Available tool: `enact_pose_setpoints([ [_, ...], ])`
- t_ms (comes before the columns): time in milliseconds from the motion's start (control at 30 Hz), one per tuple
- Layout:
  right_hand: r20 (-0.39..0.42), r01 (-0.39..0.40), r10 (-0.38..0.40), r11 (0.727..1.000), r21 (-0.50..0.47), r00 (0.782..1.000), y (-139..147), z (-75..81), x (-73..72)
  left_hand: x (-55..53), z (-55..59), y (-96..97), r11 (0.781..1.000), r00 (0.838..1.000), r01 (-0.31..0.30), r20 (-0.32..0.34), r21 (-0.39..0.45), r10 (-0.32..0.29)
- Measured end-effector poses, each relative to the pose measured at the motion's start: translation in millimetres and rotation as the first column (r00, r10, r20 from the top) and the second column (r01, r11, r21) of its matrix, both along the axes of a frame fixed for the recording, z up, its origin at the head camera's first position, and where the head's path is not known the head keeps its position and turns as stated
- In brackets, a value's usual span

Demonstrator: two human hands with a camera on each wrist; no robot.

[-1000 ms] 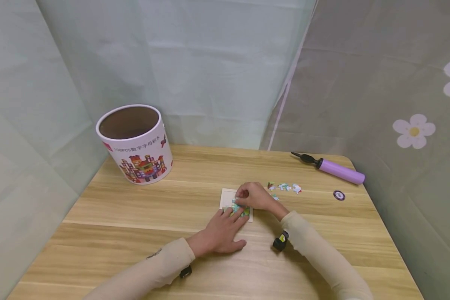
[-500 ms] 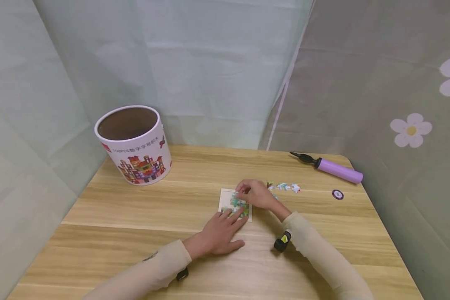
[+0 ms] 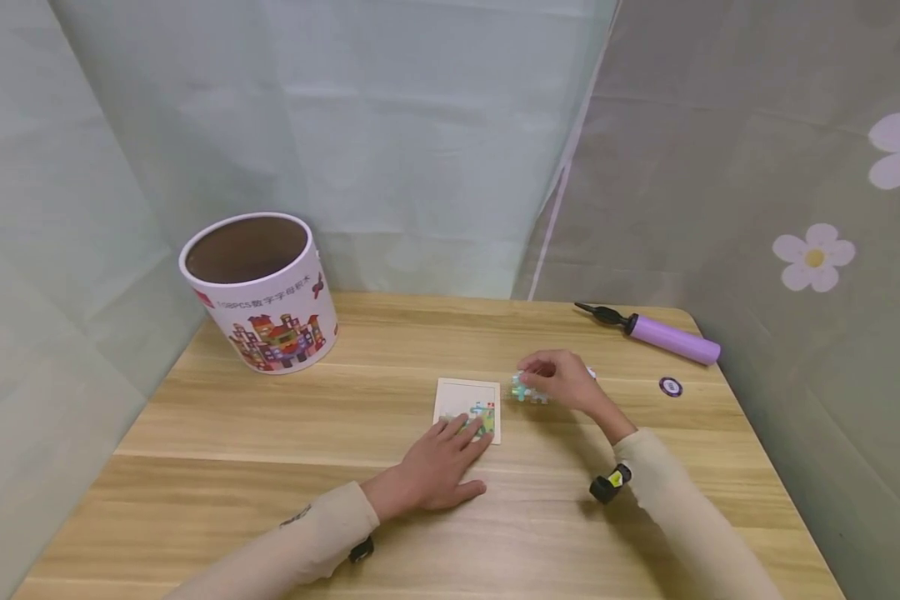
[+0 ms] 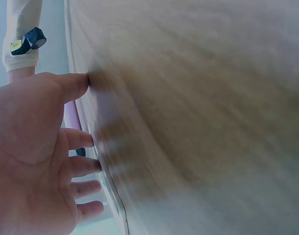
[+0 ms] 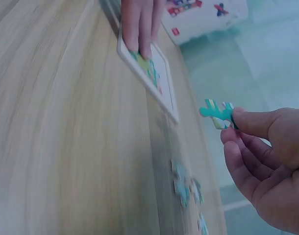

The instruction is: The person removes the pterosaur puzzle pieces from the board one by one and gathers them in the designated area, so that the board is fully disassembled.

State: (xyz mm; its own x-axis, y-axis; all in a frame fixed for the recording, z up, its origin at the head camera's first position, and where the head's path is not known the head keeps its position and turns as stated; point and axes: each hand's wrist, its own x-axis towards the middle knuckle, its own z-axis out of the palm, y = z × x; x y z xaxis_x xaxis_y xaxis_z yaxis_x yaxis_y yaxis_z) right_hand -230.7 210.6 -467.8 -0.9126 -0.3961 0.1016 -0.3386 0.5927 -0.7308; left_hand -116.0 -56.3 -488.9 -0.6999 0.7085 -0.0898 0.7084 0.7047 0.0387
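Observation:
My left hand (image 3: 442, 467) lies with spread fingers on the lower part of a small white-framed jigsaw board (image 3: 448, 390). Under and beside those fingertips are fitted green puzzle pieces (image 3: 489, 421); the board's upper part is bare white. To the right of the board and above the table, my right hand (image 3: 566, 379) pinches a teal and yellow puzzle piece (image 5: 219, 115) between thumb and fingers. Loose puzzle pieces (image 5: 181, 186) lie on the table below the right hand, partly hidden by it in the head view. In the left wrist view the left hand (image 4: 37, 156) shows its palm side.
A large white bucket (image 3: 262, 300) with printed toy blocks stands at the back left. Toward the back right lie a purple hand pump (image 3: 671, 337) and a round dark chip (image 3: 671, 387). Curtains (image 3: 420, 150) hang behind the wooden table (image 3: 270, 433).
My right hand has moved right, off the board, taking a teal puzzle piece with it. The board's upper part now shows bare. My left hand stays in place on the board.

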Motion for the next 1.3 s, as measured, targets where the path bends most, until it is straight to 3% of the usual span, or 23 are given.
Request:
enact_pose_setpoints([
  [300,-0.02,0.062,-0.062,0.998,0.005,0.998,32.0,-0.2,3.8,1.2,-1.6,-0.7,0.999,0.999,-0.02,0.034,0.037,0.018],
  [700,0.006,0.121,-0.122,0.99,0.074,0.993,67.0,-10.8,4.4,3.2,-0.5,0.0,1.0,1.0,-0.019,-0.007,0.021,0.019],
  [1033,0.039,0.137,-0.142,0.984,0.11,0.989,76.0,-21.7,3.7,2.5,-1.6,0.2,1.0,0.999,-0.029,0.014,0.009,0.029],
  [1300,-0.016,0.158,-0.157,0.978,0.139,0.987,72.7,-26.6,3.2,2.9,-2.0,0.5,0.999,0.999,-0.032,0.015,0.006,0.031],
])
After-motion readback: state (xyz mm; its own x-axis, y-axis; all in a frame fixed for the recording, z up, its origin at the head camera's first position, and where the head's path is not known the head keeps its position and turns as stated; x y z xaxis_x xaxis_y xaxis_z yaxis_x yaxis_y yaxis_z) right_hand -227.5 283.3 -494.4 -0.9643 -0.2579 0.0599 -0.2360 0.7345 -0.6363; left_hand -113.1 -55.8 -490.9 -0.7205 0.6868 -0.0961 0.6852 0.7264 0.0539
